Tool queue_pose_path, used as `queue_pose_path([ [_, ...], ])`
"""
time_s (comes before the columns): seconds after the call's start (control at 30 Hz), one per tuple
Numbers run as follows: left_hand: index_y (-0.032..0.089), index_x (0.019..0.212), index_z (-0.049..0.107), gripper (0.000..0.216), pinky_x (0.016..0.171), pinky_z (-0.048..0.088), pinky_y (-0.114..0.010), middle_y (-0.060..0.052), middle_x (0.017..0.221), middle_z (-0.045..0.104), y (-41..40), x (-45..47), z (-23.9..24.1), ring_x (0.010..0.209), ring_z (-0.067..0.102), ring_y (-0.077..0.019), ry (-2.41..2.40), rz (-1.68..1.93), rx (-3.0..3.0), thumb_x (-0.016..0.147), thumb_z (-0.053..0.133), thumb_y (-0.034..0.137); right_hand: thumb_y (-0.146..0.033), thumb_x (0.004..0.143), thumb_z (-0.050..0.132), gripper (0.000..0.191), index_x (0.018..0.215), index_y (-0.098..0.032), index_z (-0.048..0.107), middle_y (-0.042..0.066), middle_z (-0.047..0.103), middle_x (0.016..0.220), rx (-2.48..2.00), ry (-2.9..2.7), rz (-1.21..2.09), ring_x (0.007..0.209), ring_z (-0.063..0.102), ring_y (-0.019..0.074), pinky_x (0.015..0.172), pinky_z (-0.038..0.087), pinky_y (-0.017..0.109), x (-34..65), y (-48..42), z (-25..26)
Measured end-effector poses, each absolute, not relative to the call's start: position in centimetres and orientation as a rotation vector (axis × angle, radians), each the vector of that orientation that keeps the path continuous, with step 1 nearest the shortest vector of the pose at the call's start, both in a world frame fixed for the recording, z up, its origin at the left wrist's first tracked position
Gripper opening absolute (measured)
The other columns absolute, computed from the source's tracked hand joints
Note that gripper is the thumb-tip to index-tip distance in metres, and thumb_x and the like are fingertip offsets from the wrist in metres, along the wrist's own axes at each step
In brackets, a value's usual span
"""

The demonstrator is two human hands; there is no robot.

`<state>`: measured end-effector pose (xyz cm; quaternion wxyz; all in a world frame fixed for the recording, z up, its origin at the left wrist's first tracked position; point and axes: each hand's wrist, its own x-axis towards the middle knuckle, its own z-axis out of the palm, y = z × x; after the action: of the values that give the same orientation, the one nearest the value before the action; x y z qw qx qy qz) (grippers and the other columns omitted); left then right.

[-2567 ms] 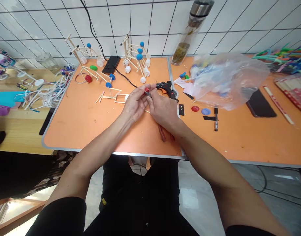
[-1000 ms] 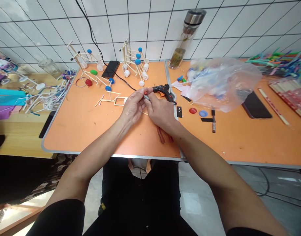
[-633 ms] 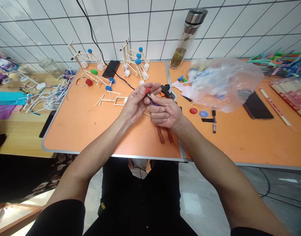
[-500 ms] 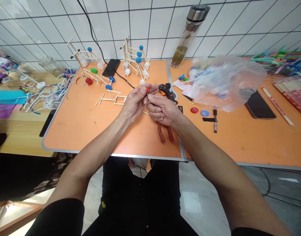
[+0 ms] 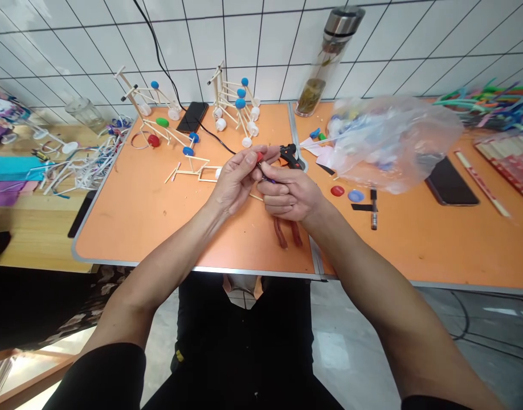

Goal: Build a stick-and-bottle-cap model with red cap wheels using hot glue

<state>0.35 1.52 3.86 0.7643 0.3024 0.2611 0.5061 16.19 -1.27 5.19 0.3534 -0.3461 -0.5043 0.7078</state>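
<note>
My left hand [image 5: 238, 175] pinches a small red bottle cap [image 5: 259, 156] between thumb and fingers. Closed in a fist close beside it, my right hand [image 5: 291, 192] grips a slim dark tool with a bluish-purple part [image 5: 268, 179], its tip at the cap; most of it is hidden in the palm. Behind the hands lies a black glue gun [image 5: 291, 155]. Below my right hand, the red-brown handles of pliers [image 5: 287, 232] stick out. A flat frame of thin sticks [image 5: 192, 172] lies left of my left hand.
Stick models with cap wheels [image 5: 236, 108] stand at the back. A glass tea bottle [image 5: 325, 65], a plastic bag of caps [image 5: 393, 142], a marker [image 5: 374, 210] and a phone [image 5: 452, 182] are to the right. A black cord [image 5: 210, 134] crosses the table [image 5: 137, 228].
My right hand has shifted slightly right and turned, showing more of the dark tool. The red cap has moved slightly right in my left hand.
</note>
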Motion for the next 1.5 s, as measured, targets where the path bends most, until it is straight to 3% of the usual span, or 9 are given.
queue_pose_path([
  [0.17,0.028,0.137,0.078,0.029,0.136,0.050,-0.051,-0.007,0.157,0.077,1.1,0.2,5.0,0.162,0.060,-0.0316,0.530,1.100,0.611,0.109,0.076,0.035,-0.055,0.112,0.063,0.032,0.098,-0.026,0.054,-0.015,0.024,0.055,-0.683,-1.118,1.989,0.039,0.007,0.0076,0.037,0.017,0.019,15.8,-1.5,5.4],
  [0.33,0.025,0.144,0.073,0.034,0.132,0.053,-0.047,-0.009,0.164,0.072,1.7,0.3,4.7,0.165,0.055,-0.0335,0.531,1.120,0.588,0.110,0.074,0.030,-0.069,0.099,0.076,0.047,0.093,-0.026,0.057,-0.013,0.031,0.054,-0.798,-1.231,1.595,0.043,0.015,0.0082,0.040,0.017,0.022,14.0,-1.4,3.9],
  [0.5,0.022,0.143,0.075,0.035,0.136,0.049,-0.046,-0.010,0.158,0.076,2.0,0.2,4.2,0.164,0.057,-0.0308,0.569,1.097,0.581,0.108,0.072,0.023,-0.077,0.107,0.056,0.054,0.088,-0.027,0.056,-0.001,0.050,0.066,-1.147,-1.565,0.893,0.059,0.043,0.0176,0.055,0.034,0.030,14.2,-1.2,2.9],
  [0.77,0.018,0.112,0.083,0.015,0.135,0.051,-0.046,-0.012,0.147,0.082,2.3,0.5,3.1,0.165,0.057,-0.0331,0.614,1.108,0.600,0.106,0.074,0.029,-0.044,0.119,0.035,0.051,0.146,-0.012,0.065,0.020,0.081,0.106,-1.911,-2.044,0.031,0.091,0.073,0.0345,0.078,0.045,0.038,13.5,-1.9,3.1],
  [1.0,0.018,0.106,0.083,0.012,0.137,0.048,-0.045,-0.010,0.139,0.085,2.4,0.5,2.7,0.164,0.058,-0.0311,0.516,1.117,0.738,0.107,0.073,0.025,-0.046,0.118,0.042,0.040,0.126,-0.017,0.068,0.015,0.076,0.097,-1.747,-1.910,0.318,0.087,0.068,0.0301,0.079,0.046,0.037,13.4,-2.1,3.3],
  [1.1,0.019,0.110,0.082,0.012,0.138,0.046,-0.048,-0.008,0.144,0.082,2.2,0.4,2.9,0.167,0.054,-0.0329,0.492,1.114,0.804,0.107,0.076,0.030,-0.053,0.117,0.044,0.037,0.099,-0.024,0.059,-0.001,0.052,0.071,-1.374,-1.655,1.007,0.059,0.045,0.0170,0.060,0.037,0.029,14.5,-1.8,4.2],
  [1.27,0.021,0.118,0.082,0.020,0.138,0.046,-0.053,-0.008,0.150,0.080,2.0,0.0,3.5,0.170,0.048,-0.0373,0.464,1.071,0.828,0.105,0.082,0.036,-0.060,0.117,0.043,0.038,0.098,-0.028,0.051,-0.014,0.018,0.061,-0.849,-1.286,1.994,0.044,0.005,0.0104,0.043,0.019,0.022,16.3,-1.1,5.6],
  [1.37,0.020,0.116,0.082,0.020,0.140,0.044,-0.053,-0.010,0.149,0.080,2.2,0.0,3.3,0.170,0.049,-0.0373,0.491,1.093,0.773,0.102,0.085,0.035,-0.063,0.116,0.042,0.041,0.098,-0.027,0.052,-0.012,0.024,0.059,-1.054,-1.426,1.698,0.044,0.014,0.0115,0.044,0.023,0.024,15.8,-1.1,5.0],
  [1.5,0.019,0.108,0.084,0.011,0.140,0.045,-0.049,-0.009,0.135,0.087,2.5,0.4,2.2,0.164,0.058,-0.0325,0.550,1.115,0.777,0.103,0.082,0.029,-0.051,0.113,0.049,0.032,0.110,-0.022,0.062,0.003,0.060,0.075,-1.508,-1.681,0.850,0.067,0.055,0.0225,0.062,0.039,0.031,14.2,-1.7,3.6],
])
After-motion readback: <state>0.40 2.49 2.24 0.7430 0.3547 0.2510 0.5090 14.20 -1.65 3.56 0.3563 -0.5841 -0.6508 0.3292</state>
